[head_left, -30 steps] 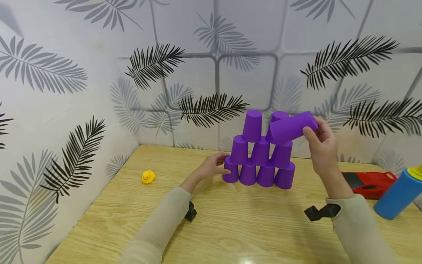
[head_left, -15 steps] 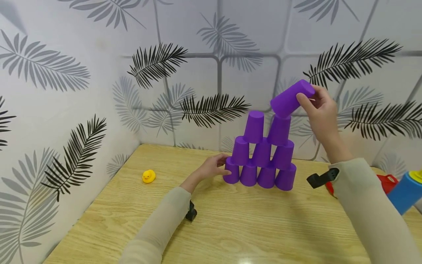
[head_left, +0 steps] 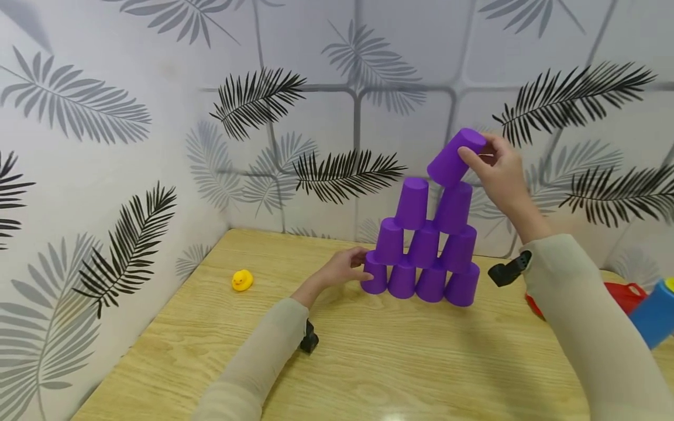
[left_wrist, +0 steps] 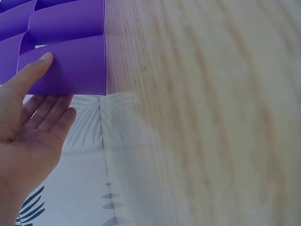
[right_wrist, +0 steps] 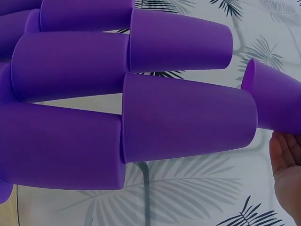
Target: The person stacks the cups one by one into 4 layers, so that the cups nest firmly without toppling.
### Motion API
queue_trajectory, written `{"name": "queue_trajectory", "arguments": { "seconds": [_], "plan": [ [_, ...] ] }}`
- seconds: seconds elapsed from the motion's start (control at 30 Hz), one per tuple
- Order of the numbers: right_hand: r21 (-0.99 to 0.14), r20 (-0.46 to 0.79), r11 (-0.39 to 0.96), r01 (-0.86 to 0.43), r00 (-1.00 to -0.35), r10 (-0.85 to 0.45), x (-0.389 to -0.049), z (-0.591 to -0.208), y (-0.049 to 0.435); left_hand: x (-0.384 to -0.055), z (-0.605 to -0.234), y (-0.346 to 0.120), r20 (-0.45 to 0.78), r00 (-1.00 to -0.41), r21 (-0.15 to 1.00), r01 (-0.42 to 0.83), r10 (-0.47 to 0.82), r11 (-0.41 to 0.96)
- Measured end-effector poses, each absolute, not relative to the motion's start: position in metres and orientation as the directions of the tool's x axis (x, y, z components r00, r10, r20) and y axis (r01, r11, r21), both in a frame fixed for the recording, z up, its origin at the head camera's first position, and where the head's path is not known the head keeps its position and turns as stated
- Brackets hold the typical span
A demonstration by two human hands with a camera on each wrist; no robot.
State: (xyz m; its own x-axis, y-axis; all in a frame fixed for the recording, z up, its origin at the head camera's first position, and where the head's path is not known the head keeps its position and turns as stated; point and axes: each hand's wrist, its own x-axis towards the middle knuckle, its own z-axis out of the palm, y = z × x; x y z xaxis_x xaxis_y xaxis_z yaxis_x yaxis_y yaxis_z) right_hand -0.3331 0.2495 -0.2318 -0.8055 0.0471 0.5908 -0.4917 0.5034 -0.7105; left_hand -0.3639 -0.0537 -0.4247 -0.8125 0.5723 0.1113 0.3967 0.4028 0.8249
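Observation:
A pyramid of upside-down purple cups stands on the table: several in the bottom row, three in the middle row (head_left: 423,247), two on top. My left hand (head_left: 342,269) holds the bottom-left cup (left_wrist: 70,68), thumb on its front and fingers behind it. Above the upper-right cup (right_wrist: 190,117), my right hand (head_left: 497,169) grips another purple cup (head_left: 454,159) near its closed end. That cup is tilted, its mouth pointing down and left, with the lower rim right at the top of the cup below. Only part of the right hand shows in the right wrist view.
A yellow rubber duck (head_left: 242,280) sits on the wooden table (head_left: 368,356) to the left. At the right are a red toy car (head_left: 623,297), partly behind my sleeve, and a blue cylinder (head_left: 654,314) with a yellow top. A leaf-patterned wall rises close behind the pyramid.
My right hand has raised the tilted cup from in front of the upper-right cup to above it, then shifted slightly left. The left hand stays at the bottom-left cup.

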Motion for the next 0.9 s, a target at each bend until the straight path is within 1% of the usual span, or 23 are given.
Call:
{"name": "queue_trajectory", "arguments": {
  "seconds": [0.27,0.63,0.9],
  "plan": [
    [-0.708,0.576,0.509,-0.49,-0.817,0.015,-0.338,-0.232,0.246,-0.361,-0.425,-0.054,0.105,-0.808,0.816,0.403,0.579,0.415],
    [-0.692,0.522,0.557,-0.459,-0.851,-0.054,-0.343,-0.228,0.245,-0.368,-0.431,-0.054,0.12,-0.801,0.797,0.43,0.587,0.424],
    [-0.67,0.525,0.574,-0.471,-0.847,-0.083,-0.346,-0.226,0.239,-0.369,-0.43,-0.057,0.114,-0.801,0.794,0.429,0.588,0.43]
  ]
}}
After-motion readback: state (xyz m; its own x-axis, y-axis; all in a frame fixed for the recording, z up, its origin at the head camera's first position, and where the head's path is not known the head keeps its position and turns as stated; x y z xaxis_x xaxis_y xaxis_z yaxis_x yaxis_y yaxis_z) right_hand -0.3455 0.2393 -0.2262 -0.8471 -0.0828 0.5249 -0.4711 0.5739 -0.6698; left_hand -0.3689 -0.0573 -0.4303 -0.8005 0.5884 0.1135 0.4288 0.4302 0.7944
